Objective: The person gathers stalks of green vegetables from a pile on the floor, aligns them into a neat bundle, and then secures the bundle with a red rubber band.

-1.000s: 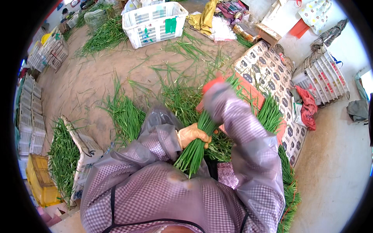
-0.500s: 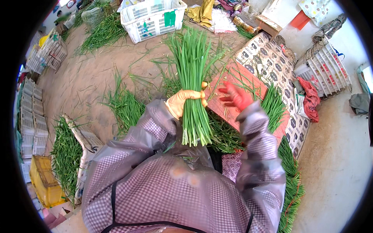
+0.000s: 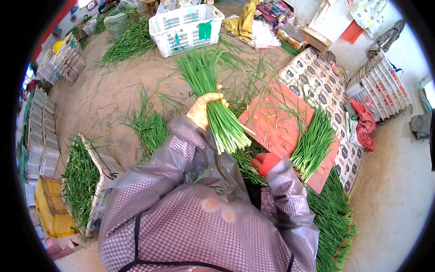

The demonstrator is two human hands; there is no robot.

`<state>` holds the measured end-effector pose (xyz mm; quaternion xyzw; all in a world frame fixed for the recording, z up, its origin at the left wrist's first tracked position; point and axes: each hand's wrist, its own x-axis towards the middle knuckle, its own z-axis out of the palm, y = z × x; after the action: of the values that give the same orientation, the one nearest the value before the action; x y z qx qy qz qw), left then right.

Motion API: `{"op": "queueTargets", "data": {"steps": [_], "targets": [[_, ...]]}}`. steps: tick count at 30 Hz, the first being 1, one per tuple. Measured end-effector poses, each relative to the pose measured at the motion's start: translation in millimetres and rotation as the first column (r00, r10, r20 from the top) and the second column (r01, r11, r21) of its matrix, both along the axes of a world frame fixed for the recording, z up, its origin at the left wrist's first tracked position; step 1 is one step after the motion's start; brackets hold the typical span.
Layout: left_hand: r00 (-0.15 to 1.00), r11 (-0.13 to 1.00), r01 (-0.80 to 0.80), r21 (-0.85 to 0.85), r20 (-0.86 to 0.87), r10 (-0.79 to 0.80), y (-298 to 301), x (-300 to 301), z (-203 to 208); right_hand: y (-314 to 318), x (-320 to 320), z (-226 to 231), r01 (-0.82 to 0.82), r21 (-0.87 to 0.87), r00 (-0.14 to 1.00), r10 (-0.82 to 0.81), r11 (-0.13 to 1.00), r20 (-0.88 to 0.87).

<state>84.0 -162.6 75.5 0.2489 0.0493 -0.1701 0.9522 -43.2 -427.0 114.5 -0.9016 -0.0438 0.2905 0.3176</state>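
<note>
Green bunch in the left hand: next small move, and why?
Probably bring the right hand to the pale stalk ends and even them. The left hand grips the green bunch around mid-length, its ends look uneven with one stalk splaying out, and the right hand is apart from it, by the loose greens.

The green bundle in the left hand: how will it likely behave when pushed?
The bundle probably bends springily: its thin stalks reach fairly straight beyond the left hand. Some stalks might slip out, since the pale ends fan apart.
</note>
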Motion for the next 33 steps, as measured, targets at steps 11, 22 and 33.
{"op": "queueTargets", "data": {"steps": [11, 22, 33], "targets": [[0.982, 0.985, -0.171, 0.018, 0.087, 0.168, -15.3, 3.9, 18.2, 83.6, 6.3, 20.9, -0.045, -0.098, 0.641, 0.104, 0.994, 0.761], [0.942, 0.941, -0.324, -0.096, 0.062, 0.331, 33.9, 16.9, 22.4, 59.5, 6.8, -10.6, -0.152, -0.04, 0.762, 0.143, 0.988, 0.631], [0.884, 0.88, -0.426, -0.208, 0.111, 0.454, 69.6, 31.0, 13.2, 69.2, 35.7, -14.1, 0.301, 0.732, 0.944, -0.298, 0.611, -0.14]]}}
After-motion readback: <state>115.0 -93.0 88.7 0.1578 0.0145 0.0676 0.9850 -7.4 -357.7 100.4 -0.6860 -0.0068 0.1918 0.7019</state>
